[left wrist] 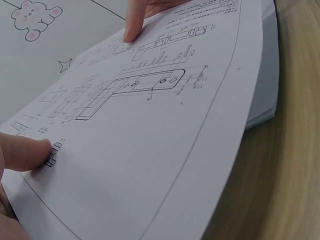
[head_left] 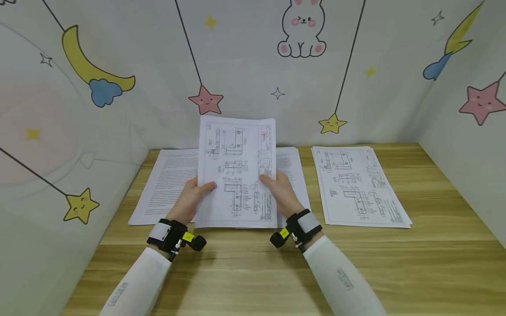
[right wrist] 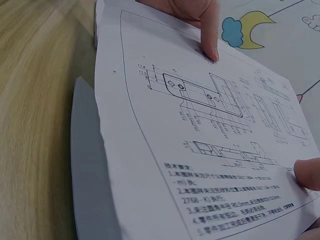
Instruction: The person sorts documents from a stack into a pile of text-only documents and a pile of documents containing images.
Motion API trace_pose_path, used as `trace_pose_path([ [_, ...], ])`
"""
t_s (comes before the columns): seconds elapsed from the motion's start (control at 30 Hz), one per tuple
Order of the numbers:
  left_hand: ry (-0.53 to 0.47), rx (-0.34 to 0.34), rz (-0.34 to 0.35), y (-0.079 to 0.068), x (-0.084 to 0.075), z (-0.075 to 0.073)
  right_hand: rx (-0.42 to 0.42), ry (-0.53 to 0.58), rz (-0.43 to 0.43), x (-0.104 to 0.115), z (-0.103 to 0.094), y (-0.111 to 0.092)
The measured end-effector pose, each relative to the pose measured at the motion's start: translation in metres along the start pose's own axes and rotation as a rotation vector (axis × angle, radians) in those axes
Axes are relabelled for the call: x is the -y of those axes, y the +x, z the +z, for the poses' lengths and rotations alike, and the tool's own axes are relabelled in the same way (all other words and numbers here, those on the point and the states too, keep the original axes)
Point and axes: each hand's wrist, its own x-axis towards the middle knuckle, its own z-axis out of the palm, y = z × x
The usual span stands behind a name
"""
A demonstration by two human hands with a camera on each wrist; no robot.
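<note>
The left hand and right hand pinch the drawings by opposite sides, over the text sheets toward the table's far left corner; even, gentle pressure should prevent creasing or slipping.

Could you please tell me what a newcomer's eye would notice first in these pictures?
Probably the technical drawing at the centre, held at its side edges by the left grip and right grip, in front of printed text pages. Next, a similar-looking second drawing on the right of the wooden table. Behind, the cartoon backdrop stands out, with a winking rabbit at the top.
</note>
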Motion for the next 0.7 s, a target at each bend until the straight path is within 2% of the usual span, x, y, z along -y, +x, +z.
trace_pose_path([
  [0.23,-0.019,0.005,0.030,0.005,0.000,0.022,-0.041,-0.062,-0.030,-0.001,-0.018,-0.007],
  [0.5,-0.082,0.056,0.035,0.011,0.000,0.047,-0.101,-0.136,-0.032,-0.004,-0.039,-0.012],
  [0.7,-0.084,0.071,0.045,0.017,-0.003,0.070,-0.197,-0.203,-0.025,-0.002,-0.057,-0.016],
])
